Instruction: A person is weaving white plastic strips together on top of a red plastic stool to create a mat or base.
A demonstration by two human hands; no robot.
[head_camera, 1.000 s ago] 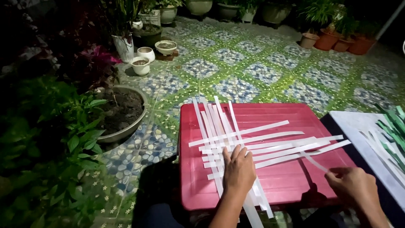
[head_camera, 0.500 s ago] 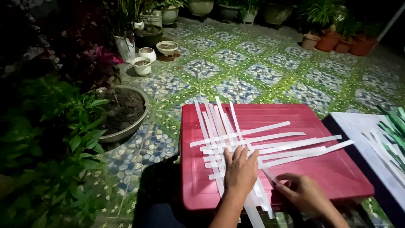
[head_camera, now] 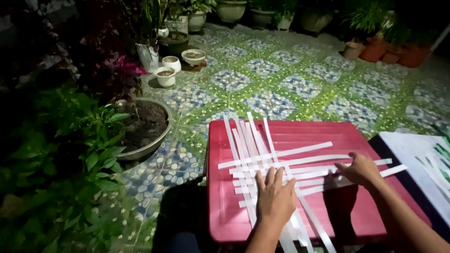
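Several long white strips (head_camera: 262,161) lie crossed in a loose weave on a red plastic lid (head_camera: 225,211). My left hand (head_camera: 275,197) lies flat on the strips near the front, fingers spread, pressing them down. My right hand (head_camera: 360,168) rests further right on the horizontal strips, its fingertips touching one of them. Whether the right hand pinches a strip is not clear.
A white board (head_camera: 422,164) with white and green strips sits at the right edge. A big round pot of soil (head_camera: 145,124) and leafy plants (head_camera: 70,154) stand left. Small white pots (head_camera: 166,75) and terracotta pots (head_camera: 375,49) line the patterned tile floor.
My right hand has come from the near right corner up onto the horizontal strips. The left hand has stayed pressing on the weave. The camera view has shifted a little.
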